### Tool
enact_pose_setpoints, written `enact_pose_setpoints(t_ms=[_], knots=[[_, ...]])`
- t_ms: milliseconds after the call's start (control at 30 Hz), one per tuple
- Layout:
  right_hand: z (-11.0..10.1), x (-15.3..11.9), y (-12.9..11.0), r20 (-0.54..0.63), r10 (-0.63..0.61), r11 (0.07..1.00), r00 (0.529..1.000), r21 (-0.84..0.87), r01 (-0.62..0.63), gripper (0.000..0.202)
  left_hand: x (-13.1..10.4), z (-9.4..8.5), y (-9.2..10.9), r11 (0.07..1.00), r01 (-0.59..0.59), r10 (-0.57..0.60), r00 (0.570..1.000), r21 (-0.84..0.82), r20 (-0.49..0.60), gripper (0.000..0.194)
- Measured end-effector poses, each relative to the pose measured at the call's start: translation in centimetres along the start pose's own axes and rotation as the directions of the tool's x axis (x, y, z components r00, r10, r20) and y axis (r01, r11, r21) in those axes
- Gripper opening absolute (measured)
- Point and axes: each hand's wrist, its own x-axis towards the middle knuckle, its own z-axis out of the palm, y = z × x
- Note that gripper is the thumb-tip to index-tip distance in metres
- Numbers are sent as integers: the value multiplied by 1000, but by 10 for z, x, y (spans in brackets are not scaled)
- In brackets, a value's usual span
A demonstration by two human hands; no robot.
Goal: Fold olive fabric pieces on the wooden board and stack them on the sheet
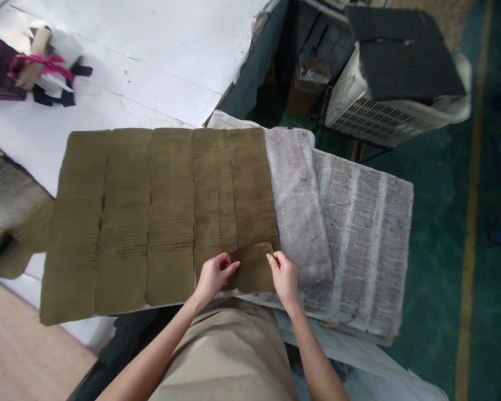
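Observation:
Between my two hands lies an olive-brown fabric piece (pixel 254 266), at the near end of the rightmost row. My left hand (pixel 215 275) pinches its left edge, thumb against finger. At its upper right corner, my right hand (pixel 283 273) grips the edge the same way. Rows of overlapping olive-brown fabric pieces (pixel 171 195) stretch to the left, laid side by side like shingles. Underneath and to the right shows a pale grey felt-like board (pixel 296 195). Part of the held piece's lower left is hidden by my left hand.
A striped grey board (pixel 371 239) extends to the right below the felt. White table surface (pixel 158 50) spreads behind. Scraps with a pink tie (pixel 45 64) lie at upper left. A white plastic crate (pixel 371 111) carrying a dark sheet (pixel 404 53) stands at upper right.

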Motion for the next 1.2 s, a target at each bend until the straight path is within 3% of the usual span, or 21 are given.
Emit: enact_pose_setpoints(t_ms=[200,433,1200], knots=[[-7,2,3,-37,17,995,999,-94,-20,40,6,3,7,1000,-11,11,999,5,47,39],[-8,5,11,-74,51,990,996,-129,-60,35,12,10,13,999,-13,13,1000,30,13,39],[-12,11,8,-35,130,941,991,-310,-134,28,19,15,19,983,-11,9,1000,182,13,38]])
